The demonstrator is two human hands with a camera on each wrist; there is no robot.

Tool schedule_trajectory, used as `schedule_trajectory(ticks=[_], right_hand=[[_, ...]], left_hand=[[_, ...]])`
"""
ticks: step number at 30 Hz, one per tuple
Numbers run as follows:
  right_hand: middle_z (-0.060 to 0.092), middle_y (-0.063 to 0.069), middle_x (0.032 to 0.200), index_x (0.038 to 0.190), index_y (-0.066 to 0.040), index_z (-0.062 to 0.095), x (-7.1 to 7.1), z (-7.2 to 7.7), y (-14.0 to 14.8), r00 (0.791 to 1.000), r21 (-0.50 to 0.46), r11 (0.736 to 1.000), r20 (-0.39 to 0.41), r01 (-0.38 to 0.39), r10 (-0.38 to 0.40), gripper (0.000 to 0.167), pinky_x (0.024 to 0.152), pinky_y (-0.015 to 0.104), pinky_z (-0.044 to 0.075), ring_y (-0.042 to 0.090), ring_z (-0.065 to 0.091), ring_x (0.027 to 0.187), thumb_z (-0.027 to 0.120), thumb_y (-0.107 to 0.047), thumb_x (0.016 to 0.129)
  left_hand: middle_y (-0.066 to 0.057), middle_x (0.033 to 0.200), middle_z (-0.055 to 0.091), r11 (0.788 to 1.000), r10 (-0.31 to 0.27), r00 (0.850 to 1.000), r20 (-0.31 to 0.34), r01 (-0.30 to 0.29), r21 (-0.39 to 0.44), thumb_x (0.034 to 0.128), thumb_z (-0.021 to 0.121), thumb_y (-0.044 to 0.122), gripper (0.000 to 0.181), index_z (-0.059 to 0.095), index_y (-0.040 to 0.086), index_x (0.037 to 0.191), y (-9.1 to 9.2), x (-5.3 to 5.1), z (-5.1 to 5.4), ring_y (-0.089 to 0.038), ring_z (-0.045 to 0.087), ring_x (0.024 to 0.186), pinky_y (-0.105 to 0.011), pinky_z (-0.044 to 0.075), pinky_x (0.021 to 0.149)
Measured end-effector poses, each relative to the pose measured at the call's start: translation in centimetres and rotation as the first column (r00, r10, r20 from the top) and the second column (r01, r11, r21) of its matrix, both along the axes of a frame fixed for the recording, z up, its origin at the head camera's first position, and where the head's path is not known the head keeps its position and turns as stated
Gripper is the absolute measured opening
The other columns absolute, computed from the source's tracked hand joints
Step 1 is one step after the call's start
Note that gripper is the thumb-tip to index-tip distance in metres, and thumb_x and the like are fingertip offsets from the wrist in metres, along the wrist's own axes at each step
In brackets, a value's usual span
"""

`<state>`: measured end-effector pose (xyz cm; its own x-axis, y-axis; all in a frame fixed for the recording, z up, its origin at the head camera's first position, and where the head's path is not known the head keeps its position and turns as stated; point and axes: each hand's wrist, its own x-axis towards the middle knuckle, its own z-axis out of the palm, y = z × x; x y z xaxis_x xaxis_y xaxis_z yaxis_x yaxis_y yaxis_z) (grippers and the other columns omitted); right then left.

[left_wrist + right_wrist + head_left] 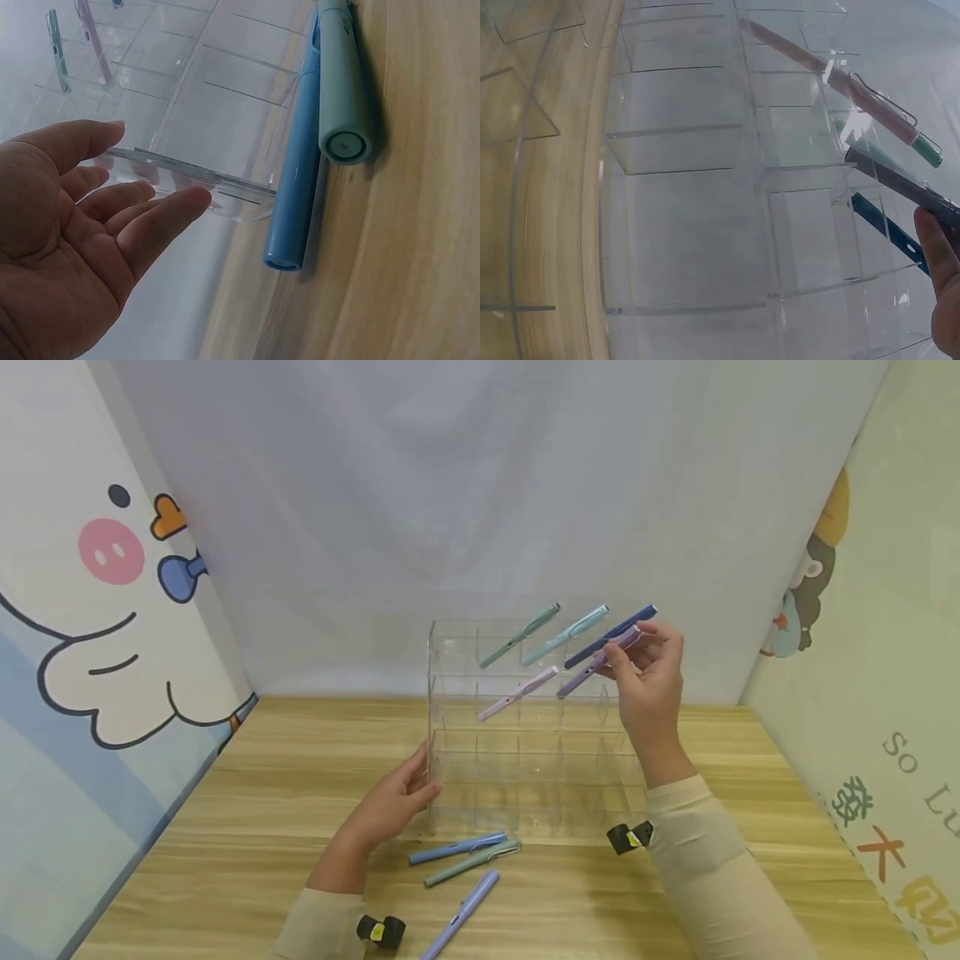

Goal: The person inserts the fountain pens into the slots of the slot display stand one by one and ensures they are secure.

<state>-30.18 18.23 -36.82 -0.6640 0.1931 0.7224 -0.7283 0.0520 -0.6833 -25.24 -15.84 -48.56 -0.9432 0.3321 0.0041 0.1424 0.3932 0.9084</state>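
A clear acrylic pen rack (498, 768) with tiers of small compartments stands on the table. My right hand (651, 681) pinches a purple pen (596, 664) between thumb and fingers; the pen slants at an upper-tier compartment on the right. Close behind it leans a dark blue pen (577, 656). Also slanted in the rack are a light blue pen (566, 635), a green pen (520, 637) and, one tier lower, a pink pen (517, 695). My left hand (393, 802) touches the rack's left side, its fingers fairly straight in the left wrist view.
On the table before the rack lie a blue pen (457, 848), a sage green pen (471, 863) and a lavender pen (461, 914). A pale curtain (480, 510) hangs behind the wooden table (300, 760). Printed panels flank both sides.
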Motion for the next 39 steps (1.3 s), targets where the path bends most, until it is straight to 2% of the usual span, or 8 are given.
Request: schedule_trajectory(ticks=[10,14,17,22,27,30,34,39], right_hand=[[0.058,0.006,0.098,0.128,-0.001,0.041,-0.1,-1.3,-0.2,0.989,0.123,0.992,0.146,-0.009,-0.009,0.04,0.074,0.03,0.061,0.012,0.068,0.083,0.063,-0.012,0.096],[0.059,0.009,0.092,0.127,0.002,0.042,0.0,-1.5,-0.1,0.983,0.2,0.98,0.178,0.003,-0.04,0.039,0.074,0.027,0.06,0.017,0.068,0.081,0.062,-0.012,0.097],[0.06,0.012,0.091,0.125,0.004,0.044,0.0,-1.5,-0.2,0.983,0.252,0.968,0.171,0.016,-0.061,0.037,0.073,0.025,0.06,0.023,0.068,0.081,0.062,-0.014,0.097],[0.062,0.015,0.091,0.122,0.002,0.046,0.4,-1.4,-0.3,0.98,0.34,0.939,0.16,0.056,-0.116,0.033,0.075,0.029,0.06,0.022,0.069,0.079,0.06,-0.016,0.098],[0.066,0.015,0.092,0.122,0.0,0.047,0.1,-1.8,-0.2,0.977,0.401,0.913,0.151,0.08,-0.152,0.033,0.073,0.017,0.057,0.019,0.069,0.078,0.06,-0.02,0.099],[0.068,0.015,0.092,0.121,0.0,0.049,0.2,-1.7,-0.3,0.974,0.437,0.895,0.146,0.091,-0.171,0.032,0.072,0.013,0.055,0.024,0.07,0.079,0.059,-0.022,0.1],[0.069,0.015,0.093,0.118,0.0,0.05,0.2,-1.7,-0.3,0.975,0.463,0.881,0.137,0.094,-0.176,0.03,0.071,0.011,0.054,0.029,0.07,0.079,0.059,-0.023,0.1],[0.07,0.013,0.09,0.116,-0.001,0.053,0.4,-1.7,-0.3,0.972,0.495,0.86,0.12,0.12,-0.204,0.028,0.067,0.01,0.053,0.023,0.07,0.076,0.06,-0.023,0.099]], left_hand=[[-0.004,0.163,0.021,1.0,-0.007,1.0,0.001,0.007,0.0,0.1015,0.056,0.029,0.072,0.012,0.033,0.158,0.1,0.3,0.3,-0.027,0.039,0.142,-0.046,0.042,0.109],[-0.005,0.163,0.022,1.0,-0.01,1.0,0.0,0.01,0.004,0.102,0.055,0.025,0.071,0.012,0.031,0.158,0.1,0.3,0.4,-0.027,0.038,0.142,-0.046,0.042,0.109],[-0.005,0.163,0.021,1.0,-0.01,1.0,0.003,0.01,0.007,0.102,0.055,0.025,0.071,0.012,0.031,0.158,0.0,0.3,0.3,-0.028,0.038,0.142,-0.046,0.042,0.109],[-0.004,0.163,0.022,1.0,-0.007,1.0,0.007,0.007,0.006,0.102,0.055,0.025,0.071,0.013,0.031,0.158,0.0,0.4,0.4,-0.026,0.039,0.142,-0.046,0.043,0.109],[-0.002,0.163,0.022,1.0,-0.002,1.0,0.015,0.002,0.003,0.1021,0.055,0.026,0.07,0.013,0.031,0.158,0.1,0.5,0.5,-0.026,0.038,0.142,-0.046,0.042,0.109],[-0.003,0.163,0.021,1.0,-0.007,1.0,0.016,0.007,0.004,0.102,0.055,0.027,0.071,0.012,0.03,0.158,0.1,0.5,0.5,-0.026,0.038,0.142,-0.046,0.042,0.109],[-0.002,0.163,0.02,1.0,-0.015,1.0,0.014,0.015,0.011,0.1008,0.056,0.034,0.073,0.011,0.03,0.158,0.0,0.4,0.4,-0.025,0.037,0.143,-0.045,0.042,0.109],[-0.002,0.163,0.02,1.0,-0.02,1.0,0.013,0.02,0.009,0.1006,0.056,0.035,0.074,0.011,0.03,0.158,0.0,0.3,0.3,-0.025,0.036,0.143,-0.044,0.043,0.109]])
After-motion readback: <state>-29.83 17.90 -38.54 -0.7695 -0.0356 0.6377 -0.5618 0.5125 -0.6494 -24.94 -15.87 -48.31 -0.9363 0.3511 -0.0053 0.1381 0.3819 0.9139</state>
